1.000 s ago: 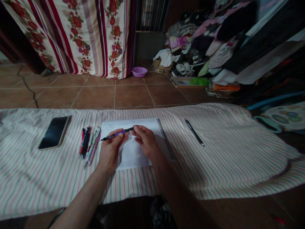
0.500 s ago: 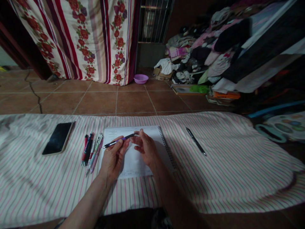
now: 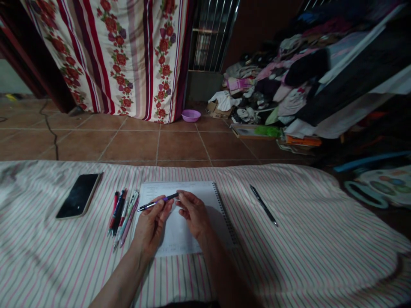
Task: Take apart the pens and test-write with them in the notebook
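Note:
A purple and black pen (image 3: 165, 199) is pinched in my left hand (image 3: 153, 222), above a spiral notebook (image 3: 184, 239). My right hand (image 3: 193, 212) has its thumb and fingertips closed on the pen's dark right end. The notebook lies open to a pale page, its coil along the right side; faint writing shows near the top and bottom edges. Left of the notebook rest several pens (image 3: 123, 218) side by side. One black pen (image 3: 263, 205) lies apart, to the right of the notebook.
A phone (image 3: 79, 196) lies face up at the left on the striped cloth (image 3: 308, 239). Beyond it are the tiled floor (image 3: 135, 143), a purple basin (image 3: 191, 115), a floral curtain (image 3: 131, 55) and a heap of clothes (image 3: 272, 81) at the back right.
My right thumb and fingertips have closed onto the pen's dark end, where they were looser before. The whole view has shifted, so everything sits slightly lower in the picture.

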A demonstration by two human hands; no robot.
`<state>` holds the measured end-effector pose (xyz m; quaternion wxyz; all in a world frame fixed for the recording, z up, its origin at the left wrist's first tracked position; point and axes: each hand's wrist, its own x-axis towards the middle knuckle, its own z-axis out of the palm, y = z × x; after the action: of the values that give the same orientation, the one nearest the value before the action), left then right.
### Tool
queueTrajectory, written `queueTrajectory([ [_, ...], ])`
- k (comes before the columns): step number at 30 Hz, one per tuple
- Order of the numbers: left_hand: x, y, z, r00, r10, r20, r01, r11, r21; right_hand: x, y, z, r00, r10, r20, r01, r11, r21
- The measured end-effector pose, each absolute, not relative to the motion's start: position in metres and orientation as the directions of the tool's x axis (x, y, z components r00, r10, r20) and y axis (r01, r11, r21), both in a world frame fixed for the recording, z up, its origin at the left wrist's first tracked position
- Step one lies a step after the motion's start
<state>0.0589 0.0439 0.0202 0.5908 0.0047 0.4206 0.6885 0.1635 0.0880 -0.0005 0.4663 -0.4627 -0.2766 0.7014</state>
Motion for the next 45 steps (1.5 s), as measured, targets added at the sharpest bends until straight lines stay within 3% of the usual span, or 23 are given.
queueTrajectory([
  [8, 0.0608, 0.0446, 0.0178, -0.321, 0.826, -0.463, -0.790, 0.036, 0.612, 0.1581, 0.0851, 0.0020, -0.108, 0.941, -0.322, -0.363, -0.338, -0.868],
  [14, 0.0617, 0.0460, 0.0172, -0.294, 0.844, -0.448, -0.795, 0.043, 0.605, 0.1578, 0.0830, 0.0006, -0.103, 0.931, -0.351, -0.457, -0.358, -0.814],
  [23, 0.0614, 0.0474, 0.0226, -0.251, 0.794, -0.554, -0.854, 0.088, 0.513, 0.1627, 0.0870, -0.0029, -0.093, 0.943, -0.321, -0.434, -0.328, -0.839],
  [27, 0.0607, 0.0469, 0.0193, -0.266, 0.809, -0.524, -0.840, 0.072, 0.537, 0.1619, 0.0894, -0.0035, -0.078, 0.921, -0.381, -0.466, -0.372, -0.803],
  [37, 0.0638, 0.0416, 0.0189, -0.306, 0.831, -0.464, -0.785, 0.055, 0.617, 0.1550, 0.0864, -0.0053, 0.023, 0.936, -0.352, -0.436, -0.307, -0.846],
  [40, 0.0648, 0.0417, 0.0194, -0.298, 0.835, -0.462, -0.790, 0.055, 0.610, 0.1550, 0.0850, -0.0048, -0.019, 0.943, -0.333, -0.452, -0.305, -0.838],
  [45, 0.0631, 0.0449, 0.0169, -0.226, 0.824, -0.520, -0.868, 0.072, 0.491, 0.1562, 0.0850, -0.0025, -0.161, 0.938, -0.308, -0.579, -0.342, -0.740],
])
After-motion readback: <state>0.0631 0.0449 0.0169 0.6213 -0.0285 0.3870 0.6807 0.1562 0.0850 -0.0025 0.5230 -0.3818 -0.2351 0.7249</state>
